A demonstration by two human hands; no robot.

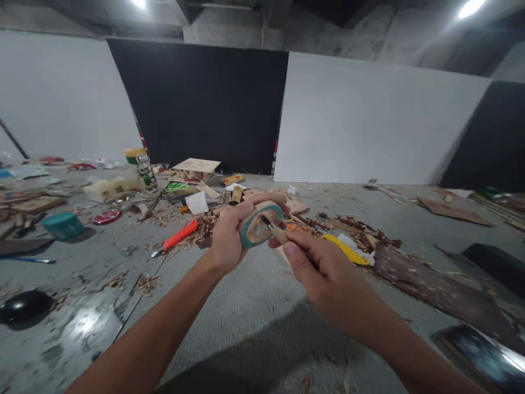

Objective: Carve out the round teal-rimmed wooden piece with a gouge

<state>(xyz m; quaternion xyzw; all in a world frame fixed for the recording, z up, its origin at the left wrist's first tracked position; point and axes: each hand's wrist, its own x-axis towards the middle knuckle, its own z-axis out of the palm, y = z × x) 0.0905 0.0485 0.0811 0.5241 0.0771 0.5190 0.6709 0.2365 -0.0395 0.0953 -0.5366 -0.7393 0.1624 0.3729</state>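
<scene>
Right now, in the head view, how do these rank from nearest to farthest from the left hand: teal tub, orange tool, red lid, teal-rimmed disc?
1. Teal-rimmed disc: held in the left hand.
2. Orange tool: just left of that hand.
3. Red lid: farther left, past the orange tool.
4. Teal tub: left of the red lid.

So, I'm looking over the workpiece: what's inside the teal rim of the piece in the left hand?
Rough, pale wood shows inside the teal rim. The tool in the right hand covers part of it, so the wood directly beneath can't be seen.
</scene>
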